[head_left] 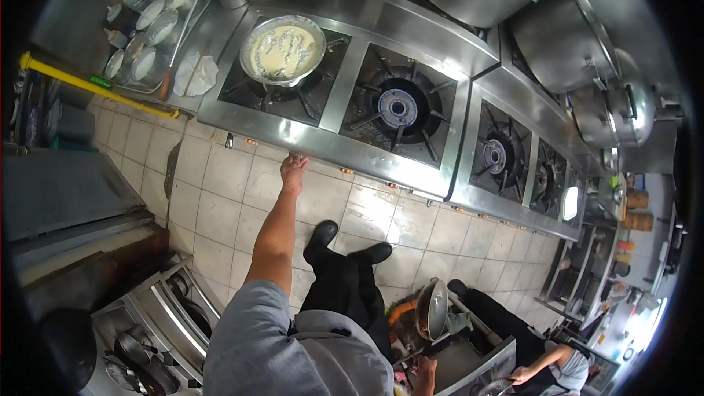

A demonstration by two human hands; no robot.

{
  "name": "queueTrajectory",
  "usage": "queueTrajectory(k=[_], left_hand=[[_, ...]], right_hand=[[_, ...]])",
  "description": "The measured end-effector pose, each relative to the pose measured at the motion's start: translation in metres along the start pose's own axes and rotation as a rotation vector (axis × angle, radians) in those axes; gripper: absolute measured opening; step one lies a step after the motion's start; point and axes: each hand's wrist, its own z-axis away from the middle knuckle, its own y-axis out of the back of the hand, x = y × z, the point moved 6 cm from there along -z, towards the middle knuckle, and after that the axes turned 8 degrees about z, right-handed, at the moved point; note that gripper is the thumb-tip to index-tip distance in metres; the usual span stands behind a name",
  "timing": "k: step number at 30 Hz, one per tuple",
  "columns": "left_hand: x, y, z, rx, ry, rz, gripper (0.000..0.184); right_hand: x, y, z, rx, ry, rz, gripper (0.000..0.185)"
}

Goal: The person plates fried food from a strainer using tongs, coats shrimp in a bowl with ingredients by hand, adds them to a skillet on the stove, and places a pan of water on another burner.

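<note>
the step in hand looks like adjusting the stove (pixel 293 130) for one pan (pixel 317 37) of pale mixture (pixel 284 50) on the leftmost burner; next calls for a careful touch. the left hand (pixel 294 166) curls near the front edge, grip unclear; the right hand's (pixel 425 368), i cannot tell. three bare burners (pixel 398 107) stand rightward.

A steel stove (pixel 304 134) bore a metal bowl (pixel 246 51) of pale mixture (pixel 284 50) over one burner (pixel 306 106); a white cloth (pixel 198 77) lay on the adjoining counter (pixel 224 29).
</note>
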Motion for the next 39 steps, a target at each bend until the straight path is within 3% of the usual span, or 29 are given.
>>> queueTrajectory(k=[1,5,7,10,12,14,15,16,17,18,19,20,21,23,26,28,34,36,38,39], left_hand=[[0.000,0.002,-0.002,0.024,-0.040,0.020,0.026],[0.001,0.002,-0.006,0.021,-0.050,0.051,0.012],[-0.006,0.012,-0.016,0.010,-0.058,0.049,0.012],[-0.001,0.005,-0.008,0.012,-0.030,0.040,0.018],[0.003,0.002,0.000,0.019,0.003,0.029,0.023],[0.000,0.005,-0.001,-0.010,0.050,0.096,0.035],[-0.002,0.007,-0.003,-0.024,0.080,0.079,0.051],[-0.004,0.007,-0.003,-0.038,0.081,0.078,0.051],[-0.009,0.013,-0.003,0.028,0.135,-0.014,0.058],[-0.011,0.021,0.000,0.096,0.186,-0.108,0.065],[-0.022,0.032,-0.004,0.043,0.248,-0.271,0.073],[-0.037,0.044,-0.008,-0.013,0.304,-0.436,0.080],[-0.052,0.054,-0.001,-0.029,0.363,-0.423,0.075],[-0.062,0.051,0.036,-0.070,0.442,-0.463,0.056],[-0.081,0.031,0.107,-0.180,0.599,-0.627,0.021],[-0.099,0.011,0.153,-0.366,0.661,-0.736,0.020],[-0.133,-0.067,0.308,-0.741,1.023,-1.044,0.035],[-0.149,-0.083,0.343,-0.852,1.162,-1.011,0.041],[-0.149,-0.105,0.384,-0.829,1.256,-1.062,0.049],[-0.140,-0.120,0.411,-0.931,1.301,-1.035,0.055]], right_hand=[[0.015,-0.001,-0.018,-0.009,0.035,0.038,0.019],[0.096,-0.017,-0.110,-0.093,0.338,0.036,0.020],[0.090,-0.017,-0.109,-0.061,0.372,-0.003,0.021],[0.049,-0.010,-0.065,-0.046,0.455,0.180,0.020],[0.037,-0.007,-0.033,-0.068,-0.046,-0.173,0.019],[-0.016,0.003,0.020,-0.084,-0.158,-0.203,0.019],[-0.023,0.003,0.034,-0.104,-0.273,-0.221,0.019],[-0.007,0.004,0.027,-0.103,-0.271,-0.235,0.019],[-0.017,-0.002,0.010,-0.143,0.474,0.218,0.019],[-0.018,-0.002,0.022,0.216,1.186,0.604,0.020],[-0.025,-0.007,0.017,-0.035,0.778,0.400,0.020],[-0.032,-0.008,0.030,-0.174,0.212,-0.056,0.020],[-0.050,-0.006,0.066,-0.091,-0.220,-0.339,0.020],[-0.022,-0.026,0.011,-0.114,0.113,-0.243,0.020],[-0.119,-0.004,0.101,-0.054,0.628,-0.011,0.021],[-0.092,-0.040,0.055,-0.431,-0.003,-0.850,0.020],[-0.173,-0.036,0.113,-0.838,0.053,-1.301,0.010],[-0.193,-0.045,0.132,-0.824,-0.024,-1.336,0.009],[-0.215,-0.043,0.154,-0.833,0.093,-1.225,0.019],[-0.223,-0.047,0.157,-0.789,0.109,-1.227,0.021]])
